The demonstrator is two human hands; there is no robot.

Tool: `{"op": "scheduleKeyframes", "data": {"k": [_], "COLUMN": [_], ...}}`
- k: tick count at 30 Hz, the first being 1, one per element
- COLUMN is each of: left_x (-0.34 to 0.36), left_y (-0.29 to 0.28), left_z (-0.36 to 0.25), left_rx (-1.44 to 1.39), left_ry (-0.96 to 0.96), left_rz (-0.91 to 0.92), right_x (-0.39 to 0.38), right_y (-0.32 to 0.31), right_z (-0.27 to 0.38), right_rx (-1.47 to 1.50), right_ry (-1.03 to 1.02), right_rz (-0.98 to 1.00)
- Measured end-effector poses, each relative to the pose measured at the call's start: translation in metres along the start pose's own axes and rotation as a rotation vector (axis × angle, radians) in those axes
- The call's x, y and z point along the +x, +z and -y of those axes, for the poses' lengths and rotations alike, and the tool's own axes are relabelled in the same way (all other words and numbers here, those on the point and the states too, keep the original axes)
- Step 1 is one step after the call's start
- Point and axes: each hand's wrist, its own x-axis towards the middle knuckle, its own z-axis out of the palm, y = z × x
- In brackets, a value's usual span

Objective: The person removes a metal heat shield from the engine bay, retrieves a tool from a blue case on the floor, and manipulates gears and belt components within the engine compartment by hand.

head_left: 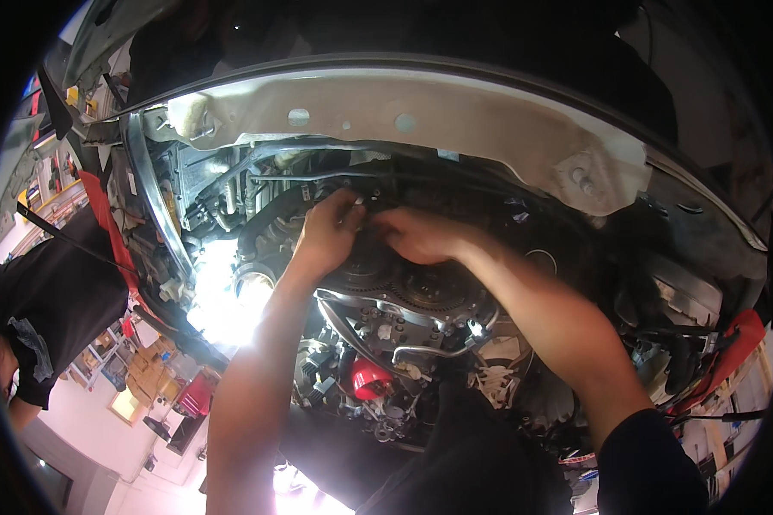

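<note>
Both of my arms reach over an open engine bay to the far, dark side of the engine. My left hand (326, 232) is closed, its fingertips pinched together near the dark engine parts; what they hold, if anything, is too small to make out. Just right of it, my right hand (419, 235) has its fingers curled inward, with the tips in shadow and what they grip hidden. Below the hands sit toothed engine gears (434, 287) and the metal engine block (382, 326). A dark hose (361, 176) runs across behind the hands.
A pale metal body panel (352, 112) spans the far side beneath dark glass. Glaring light (223, 296) washes out the left of the bay. A red round part (371, 379) sits nearer. Red fender covers (107, 227) hang at the sides. Another person in black (60, 292) stands left.
</note>
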Motion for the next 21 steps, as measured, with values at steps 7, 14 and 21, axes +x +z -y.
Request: {"op": "scheduleKeyframes", "data": {"k": [7,14,21], "left_x": [0.016,0.016,0.014], "left_y": [-0.011,-0.021,-0.028], "left_z": [0.012,0.01,0.003], "left_rx": [0.018,0.066,0.177], "left_ry": [0.023,0.031,-0.082], "left_rz": [-0.003,0.164,0.289], "right_x": [0.018,0.018,0.008], "right_y": [-0.007,-0.012,-0.012], "right_z": [0.023,0.019,0.015], "right_rx": [-0.034,0.102,0.131], "right_ry": [0.02,0.057,0.018], "right_rz": [0.184,0.244,0.247]}}
